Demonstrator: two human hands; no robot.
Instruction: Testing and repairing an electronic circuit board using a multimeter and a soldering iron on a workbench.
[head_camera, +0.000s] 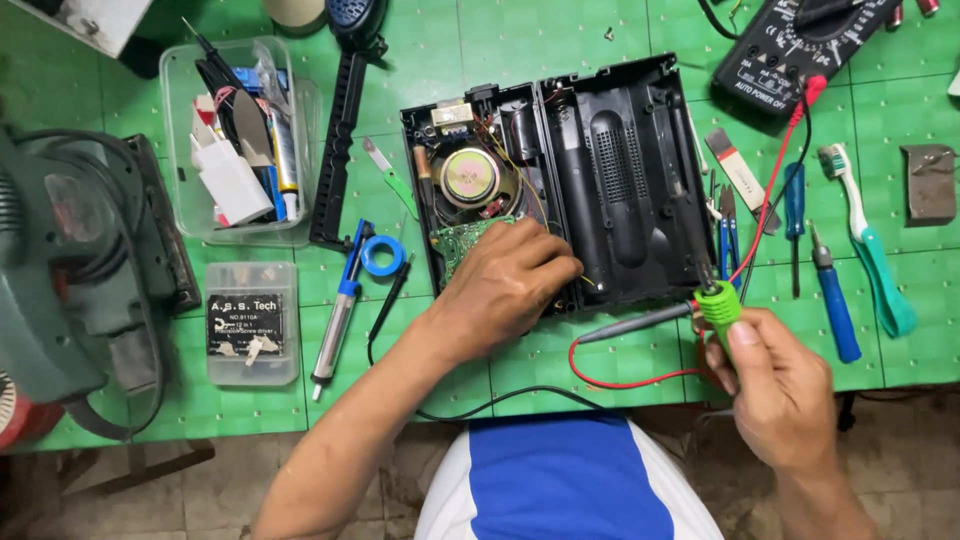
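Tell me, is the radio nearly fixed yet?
Not yet, it seems. Done: the black radio case is already opened, both halves lying flat, with the round speaker and green circuit board showing. In hand: the left hand rests on the board, and the right hand holds a green-handled tool. Left: the case is not closed, and the tools remain spread on the green table.

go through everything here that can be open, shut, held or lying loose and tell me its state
Radio case: open, halves flat side by side.
Circuit board: exposed, left hand resting on it.
Green-handled tool: held upright in right hand.
Multimeter: red lead plugged in.
Clear tub: lidless, full.
Small box: shut.
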